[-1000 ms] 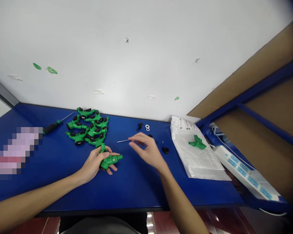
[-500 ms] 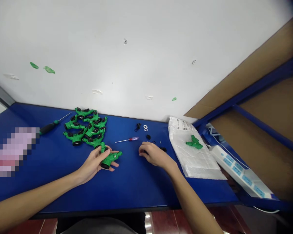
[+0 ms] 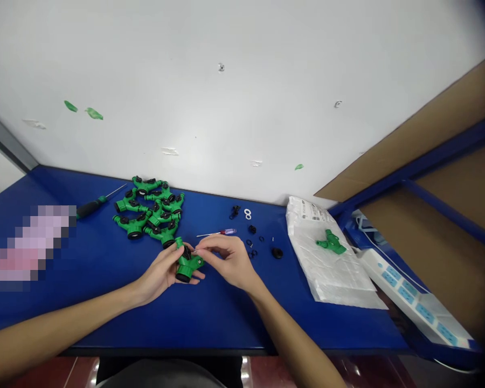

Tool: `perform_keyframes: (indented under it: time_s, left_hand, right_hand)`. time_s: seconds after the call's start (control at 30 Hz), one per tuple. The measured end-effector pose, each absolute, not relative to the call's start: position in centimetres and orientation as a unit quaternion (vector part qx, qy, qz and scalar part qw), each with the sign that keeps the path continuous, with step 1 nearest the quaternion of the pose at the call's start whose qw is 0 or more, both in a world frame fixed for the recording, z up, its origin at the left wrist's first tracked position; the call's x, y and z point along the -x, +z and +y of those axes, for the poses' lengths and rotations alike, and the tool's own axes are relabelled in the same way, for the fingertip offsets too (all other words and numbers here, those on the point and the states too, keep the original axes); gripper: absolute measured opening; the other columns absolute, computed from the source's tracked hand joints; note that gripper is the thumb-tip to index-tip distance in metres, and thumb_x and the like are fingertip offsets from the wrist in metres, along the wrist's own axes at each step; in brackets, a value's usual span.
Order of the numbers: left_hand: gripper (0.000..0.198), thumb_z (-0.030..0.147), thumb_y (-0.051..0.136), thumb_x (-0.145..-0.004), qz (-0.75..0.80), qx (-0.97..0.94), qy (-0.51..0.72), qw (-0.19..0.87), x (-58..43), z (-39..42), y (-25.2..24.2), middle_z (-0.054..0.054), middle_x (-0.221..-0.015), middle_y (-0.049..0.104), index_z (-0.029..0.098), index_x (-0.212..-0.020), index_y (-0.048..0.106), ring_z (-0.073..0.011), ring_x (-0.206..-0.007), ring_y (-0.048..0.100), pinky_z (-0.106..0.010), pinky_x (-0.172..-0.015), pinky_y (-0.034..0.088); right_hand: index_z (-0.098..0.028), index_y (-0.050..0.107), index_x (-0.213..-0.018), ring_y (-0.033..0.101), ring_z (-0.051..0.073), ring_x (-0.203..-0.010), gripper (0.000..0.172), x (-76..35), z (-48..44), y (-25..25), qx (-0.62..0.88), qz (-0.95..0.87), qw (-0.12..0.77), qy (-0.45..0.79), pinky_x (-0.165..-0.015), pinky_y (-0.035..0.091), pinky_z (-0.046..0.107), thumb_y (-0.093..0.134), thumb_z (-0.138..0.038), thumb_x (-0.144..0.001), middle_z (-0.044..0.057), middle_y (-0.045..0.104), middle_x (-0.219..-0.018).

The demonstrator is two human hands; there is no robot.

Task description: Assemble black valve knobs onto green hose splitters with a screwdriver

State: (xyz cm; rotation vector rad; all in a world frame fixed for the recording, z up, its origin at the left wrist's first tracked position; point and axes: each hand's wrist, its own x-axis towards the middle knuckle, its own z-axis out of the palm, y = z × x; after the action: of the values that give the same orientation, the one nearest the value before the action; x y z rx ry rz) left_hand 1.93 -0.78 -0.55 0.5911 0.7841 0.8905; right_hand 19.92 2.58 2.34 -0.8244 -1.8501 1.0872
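Your left hand (image 3: pixel 160 274) grips the green hose splitter (image 3: pixel 185 268), long axis pointing away from you. Your right hand (image 3: pixel 228 261) pinches narrow at its top, holding something too small to tell.

Heads up: your left hand (image 3: pixel 159 275) sits right at the near edge of the pile of green fittings (image 3: pixel 147 213), so going far-left you'll hit it. Your right hand (image 3: pixel 226 261) has a small screwdriver (image 3: pixel 222 233) just past it, then little black rings (image 3: pixel 253 242) farther right. Easiest path is back over the near part of the blue table (image 3: pixel 210 323), or right toward the white bag (image 3: pixel 327 269).
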Motion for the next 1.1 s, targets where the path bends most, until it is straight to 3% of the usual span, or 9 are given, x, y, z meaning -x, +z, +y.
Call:
perform_keyframes:
  time_s: [0.27, 0.9, 1.1]
  left_hand:
    - [0.034, 0.046, 0.063, -0.087, 0.357, -0.288, 0.411, 0.788, -2.1, -0.9, -0.8, -0.006, -0.087, 0.074, 0.019, -0.105, 0.054, -0.0277, -0.084, 0.075, -0.038, -0.074, 0.059]
    - [0.033, 0.047, 0.066, -0.085, 0.37, -0.308, 0.423, 0.768, -2.4, -1.0, -1.1, -0.003, -0.088, 0.072, 0.019, -0.101, 0.055, -0.0234, -0.084, 0.073, -0.034, -0.071, 0.058]
    - [0.034, 0.048, 0.064, -0.086, 0.373, -0.32, 0.427, 0.759, -2.3, -1.1, -1.5, -0.003, -0.09, 0.071, 0.02, -0.103, 0.055, -0.022, -0.084, 0.073, -0.035, -0.075, 0.058]
  right_hand:
    - [-0.018, 0.071, -0.083, 0.065, 0.015, -0.071, 0.018, -19.7, 2.4, 2.3, 0.321, -0.794, 0.387, 0.342, -0.068, 0.052, 0.027, 0.058, -0.025, -0.093, 0.005, 0.071, -0.08]
    - [-0.019, 0.07, -0.085, 0.064, 0.016, -0.072, 0.02, -19.9, 2.0, 3.8, 0.319, -0.85, 0.294, 0.3, -0.066, 0.051, 0.027, 0.053, -0.021, -0.095, 0.006, 0.07, -0.083]
    - [-0.019, 0.069, -0.087, 0.064, 0.014, -0.066, 0.01, -19.7, 2.2, 3.1, 0.363, -0.805, 0.316, 0.346, -0.062, 0.05, 0.024, 0.06, -0.022, -0.091, 0.002, 0.072, -0.078]
